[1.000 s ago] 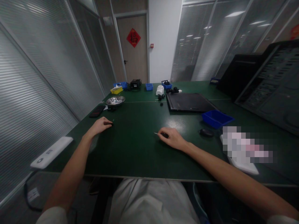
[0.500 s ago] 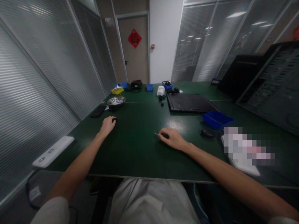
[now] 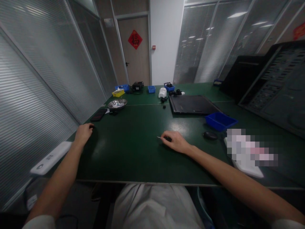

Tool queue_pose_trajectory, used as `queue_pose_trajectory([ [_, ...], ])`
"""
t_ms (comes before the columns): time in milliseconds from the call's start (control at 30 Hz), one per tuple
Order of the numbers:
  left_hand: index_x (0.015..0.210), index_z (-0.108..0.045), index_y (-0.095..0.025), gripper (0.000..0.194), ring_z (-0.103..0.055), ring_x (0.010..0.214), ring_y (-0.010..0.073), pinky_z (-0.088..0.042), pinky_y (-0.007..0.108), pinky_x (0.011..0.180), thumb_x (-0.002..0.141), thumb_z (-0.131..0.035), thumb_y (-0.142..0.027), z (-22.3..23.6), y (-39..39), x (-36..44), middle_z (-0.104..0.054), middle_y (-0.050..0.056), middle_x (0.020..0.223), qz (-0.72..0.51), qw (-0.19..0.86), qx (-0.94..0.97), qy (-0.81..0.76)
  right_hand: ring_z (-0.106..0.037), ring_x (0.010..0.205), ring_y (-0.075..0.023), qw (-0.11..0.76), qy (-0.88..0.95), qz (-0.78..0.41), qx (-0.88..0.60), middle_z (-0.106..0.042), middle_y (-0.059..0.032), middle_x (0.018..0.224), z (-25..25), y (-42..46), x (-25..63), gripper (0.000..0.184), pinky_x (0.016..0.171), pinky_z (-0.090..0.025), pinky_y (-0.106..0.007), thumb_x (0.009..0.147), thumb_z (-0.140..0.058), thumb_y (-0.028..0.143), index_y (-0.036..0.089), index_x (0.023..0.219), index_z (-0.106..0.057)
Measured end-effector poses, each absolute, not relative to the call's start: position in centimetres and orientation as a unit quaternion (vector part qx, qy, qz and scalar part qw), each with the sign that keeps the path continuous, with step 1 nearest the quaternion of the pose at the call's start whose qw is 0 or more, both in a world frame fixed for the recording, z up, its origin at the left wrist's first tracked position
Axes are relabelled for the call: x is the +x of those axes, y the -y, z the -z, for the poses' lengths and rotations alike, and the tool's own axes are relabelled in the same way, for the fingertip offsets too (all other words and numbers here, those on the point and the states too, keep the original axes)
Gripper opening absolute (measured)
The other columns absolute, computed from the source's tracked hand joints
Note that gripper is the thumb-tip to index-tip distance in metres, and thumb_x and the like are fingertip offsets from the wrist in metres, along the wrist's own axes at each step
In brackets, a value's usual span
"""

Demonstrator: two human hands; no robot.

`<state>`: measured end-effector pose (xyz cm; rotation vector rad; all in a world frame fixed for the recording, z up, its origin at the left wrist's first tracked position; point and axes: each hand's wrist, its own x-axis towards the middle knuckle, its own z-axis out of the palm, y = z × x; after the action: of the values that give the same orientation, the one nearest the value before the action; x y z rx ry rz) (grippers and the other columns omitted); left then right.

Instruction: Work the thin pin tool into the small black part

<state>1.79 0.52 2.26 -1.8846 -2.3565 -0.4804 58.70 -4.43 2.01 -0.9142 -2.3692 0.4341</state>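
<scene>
My right hand rests low over the green table, its fingers closed round the dark handle of a small screwdriver. The thin metal shaft points left out of the grip. At the table's left side, my left hand has its fingers curled round a small black object, mostly hidden and too dark to name. A white flat case lies just below that hand, and a black phone lies beyond it. Right of my right hand sits a black computer mouse.
A steel bowl with small items stands back left. A closed black laptop and a blue tray lie to the right, near a white slab with a blurred top. Small bins, including a yellow tray, line the far end.
My left hand has moved left and slightly toward me, away from the bowl, with the small black object still in its fingers. My right hand stays in place with the screwdriver.
</scene>
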Motion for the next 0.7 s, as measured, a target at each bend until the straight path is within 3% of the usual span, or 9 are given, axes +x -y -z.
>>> queue_pose_trajectory([
  [167,0.119,-0.076,-0.012,0.040,-0.067,0.116,0.0340,-0.050,0.039,0.103,0.089,-0.054,-0.025,-1.9,-0.9,0.7,-0.073,0.017,0.121,0.106,0.042,-0.596,0.795,-0.065,0.076,-0.0159,0.282,0.882,-0.160,-0.343,-0.072,-0.0024,0.091,-1.9,4.4,58.6,0.017,0.069,-0.045,-0.028,0.100,-0.057,0.033,0.022,0.098,-0.068],
  [700,0.109,-0.079,-0.016,0.032,-0.069,0.109,0.0303,-0.050,0.038,0.104,0.088,-0.057,-0.026,-1.2,-0.8,0.0,-0.077,0.011,0.108,0.242,0.029,-0.560,0.792,-0.065,0.077,-0.0158,0.274,0.885,-0.167,-0.337,-0.071,-0.0019,0.090,-2.1,4.5,58.6,0.016,0.069,-0.046,-0.028,0.100,-0.056,0.032,0.022,0.099,-0.069],
])
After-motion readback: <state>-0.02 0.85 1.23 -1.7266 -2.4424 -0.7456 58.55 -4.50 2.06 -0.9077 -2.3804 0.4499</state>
